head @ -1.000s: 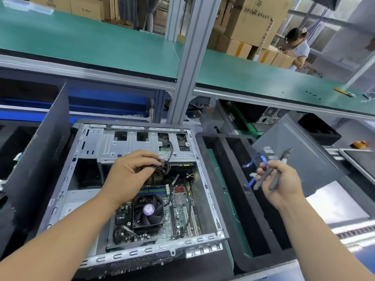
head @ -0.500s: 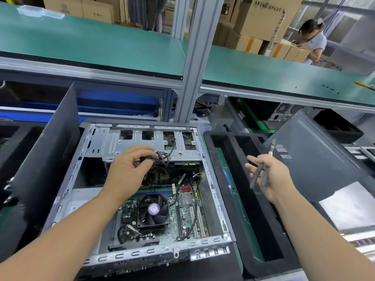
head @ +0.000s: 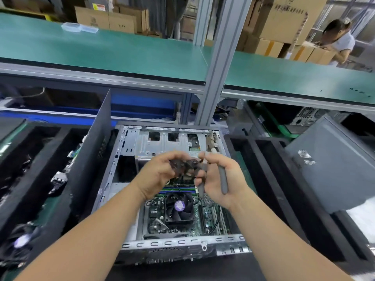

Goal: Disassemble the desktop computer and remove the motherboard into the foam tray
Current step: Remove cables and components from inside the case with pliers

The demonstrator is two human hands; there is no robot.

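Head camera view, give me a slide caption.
Left hand holds a black cable bundle and right hand grips gray-handled cutters above the motherboard.

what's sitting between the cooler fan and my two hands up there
In the head view, the striped memory sticks lie between the cooler fan and the left hand and right hand.

The green motherboard [head: 182,218] with its black fan lies flat inside the open computer case [head: 129,159].

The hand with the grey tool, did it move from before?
Yes. The right hand with the grey-handled tool moved left, from over the black foam tray to above the open computer case, meeting the left hand.
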